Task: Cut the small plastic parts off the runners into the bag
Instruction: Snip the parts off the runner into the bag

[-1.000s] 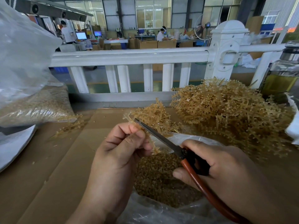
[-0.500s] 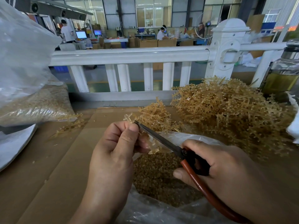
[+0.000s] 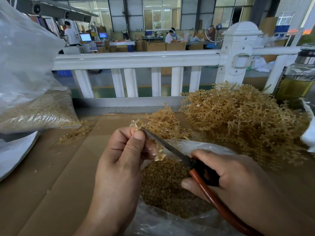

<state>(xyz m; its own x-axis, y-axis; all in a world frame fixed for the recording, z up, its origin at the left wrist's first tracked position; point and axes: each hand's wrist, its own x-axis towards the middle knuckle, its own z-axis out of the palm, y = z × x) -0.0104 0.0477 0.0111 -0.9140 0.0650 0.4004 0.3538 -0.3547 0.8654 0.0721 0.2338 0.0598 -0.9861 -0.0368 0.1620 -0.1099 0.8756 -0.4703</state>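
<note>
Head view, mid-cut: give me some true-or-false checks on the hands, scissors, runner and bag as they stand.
1. The left hand pinches a runner. True.
2. The right hand holds the scissors by their handles. True.
3. The bag under the hands is empty. False: it holds a heap of cut parts.
4. The pile of uncut runners lies left of the hands. False: it lies to their right, before the white railing.

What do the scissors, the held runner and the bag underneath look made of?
The scissors: dark metal blades with a dull sheen; handles seemingly rubber- or plastic-coated, matte reddish-brown. The runner: translucent amber plastic, slightly glossy. The bag: thin clear plastic film, crinkled and shiny.
</note>
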